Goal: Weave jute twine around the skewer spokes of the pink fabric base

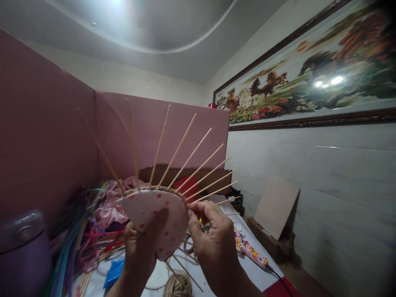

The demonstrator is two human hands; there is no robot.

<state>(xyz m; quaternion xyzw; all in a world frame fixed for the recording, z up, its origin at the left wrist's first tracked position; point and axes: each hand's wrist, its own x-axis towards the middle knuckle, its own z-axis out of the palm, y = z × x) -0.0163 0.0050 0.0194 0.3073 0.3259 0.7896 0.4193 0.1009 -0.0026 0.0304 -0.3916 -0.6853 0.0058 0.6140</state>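
I hold up a round basket base point(154, 216) covered in white cloth with red dots. Several thin wooden sticks point(192, 154) fan out from its rim, and twine runs along the rim. My left hand point(139, 251) grips the disc from below, thumb pressed on its face. At the disc's right edge my right hand point(213, 239) has its fingers closed by the lower sticks; what they pinch is too small to make out. A ball of jute twine point(177, 285) lies on the table under my hands.
The white table point(256, 277) carries a patterned glue gun point(249, 251) with a black cord, loose sticks, coloured pipe cleaners point(71, 247) and pink cloth point(109, 208). Pink partition panels point(46, 136) stand left and behind. A cardboard sheet point(275, 206) leans on the right wall under a framed horse picture point(309, 70).
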